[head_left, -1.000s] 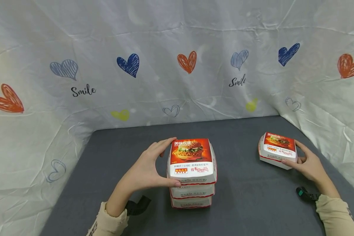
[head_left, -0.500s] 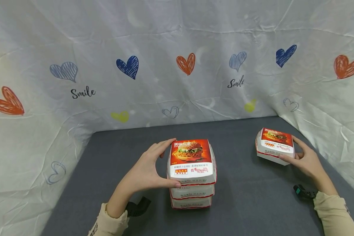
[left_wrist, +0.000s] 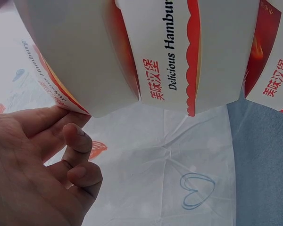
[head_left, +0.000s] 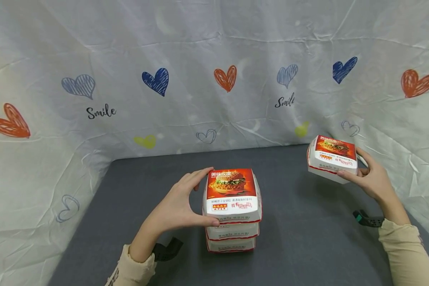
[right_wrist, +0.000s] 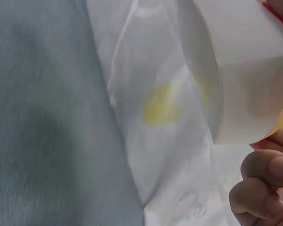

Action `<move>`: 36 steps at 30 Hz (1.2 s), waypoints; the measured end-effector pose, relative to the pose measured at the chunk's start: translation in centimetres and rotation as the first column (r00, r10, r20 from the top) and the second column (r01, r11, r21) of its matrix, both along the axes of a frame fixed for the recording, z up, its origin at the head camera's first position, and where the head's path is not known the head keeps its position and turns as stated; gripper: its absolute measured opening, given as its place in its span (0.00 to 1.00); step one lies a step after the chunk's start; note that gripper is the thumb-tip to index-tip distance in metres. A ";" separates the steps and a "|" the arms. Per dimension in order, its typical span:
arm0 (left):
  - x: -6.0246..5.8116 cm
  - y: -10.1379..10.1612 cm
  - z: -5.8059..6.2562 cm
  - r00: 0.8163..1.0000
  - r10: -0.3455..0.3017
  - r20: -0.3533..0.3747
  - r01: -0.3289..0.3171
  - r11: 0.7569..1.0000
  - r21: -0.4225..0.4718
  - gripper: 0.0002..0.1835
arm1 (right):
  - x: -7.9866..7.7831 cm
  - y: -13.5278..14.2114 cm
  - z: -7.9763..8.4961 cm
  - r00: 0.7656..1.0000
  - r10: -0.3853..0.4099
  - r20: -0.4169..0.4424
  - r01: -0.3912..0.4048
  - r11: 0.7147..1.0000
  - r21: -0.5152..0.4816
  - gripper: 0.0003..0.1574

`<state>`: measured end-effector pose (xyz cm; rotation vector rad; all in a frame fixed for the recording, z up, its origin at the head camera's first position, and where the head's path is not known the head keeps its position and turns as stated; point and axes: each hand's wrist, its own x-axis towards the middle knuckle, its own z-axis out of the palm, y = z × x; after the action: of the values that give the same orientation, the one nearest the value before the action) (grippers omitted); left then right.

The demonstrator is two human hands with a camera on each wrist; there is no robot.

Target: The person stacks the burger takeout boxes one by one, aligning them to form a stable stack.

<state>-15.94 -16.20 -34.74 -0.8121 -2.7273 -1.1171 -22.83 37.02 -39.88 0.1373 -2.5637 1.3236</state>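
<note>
Three white burger boxes with red burger-photo lids stand stacked on the dark table near the middle of the head view. My left hand (head_left: 173,204) grips the top burger box (head_left: 232,206) at its left side, thumb at the front edge and fingers at the back corner. The middle box (head_left: 236,231) and bottom box (head_left: 232,245) sit beneath it. In the left wrist view, the fingertips meet the upper box's edge (left_wrist: 68,70). At the right, my right hand (head_left: 375,180) pinches another burger box (head_left: 330,155), held above the table with its shadow below.
The dark grey table (head_left: 289,238) runs back to a white curtain (head_left: 186,115) printed with hearts and "Smile". The curtain also borders both sides. A black wrist strap (head_left: 167,250) hangs at the left wrist, and another strap (head_left: 368,219) at the right.
My right hand has lifted its burger box up off the table and slightly left. My left hand and the stack have stayed in place.
</note>
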 end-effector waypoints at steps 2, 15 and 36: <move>0.1 0.0 0.0 1.000 0.002 0.005 -0.003 1.000 0.003 0.65 | 0.0 -0.7 0.5 1.000 -0.004 -0.003 0.004 1.000 0.007 0.63; 0.1 -0.4 0.1 1.000 0.009 -0.003 -0.009 1.000 -0.005 0.64 | -0.9 -4.9 1.1 0.998 0.025 -0.050 -0.026 0.999 -0.028 0.62; -0.1 0.1 0.0 1.000 0.003 -0.013 -0.003 1.000 -0.004 0.65 | -0.2 -10.7 4.5 0.974 0.094 -0.205 -0.098 0.995 -0.008 0.62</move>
<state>-16.01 -16.14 -34.73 -0.8126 -2.7199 -1.1025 -23.05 26.27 -35.37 0.3782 -2.3983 1.2926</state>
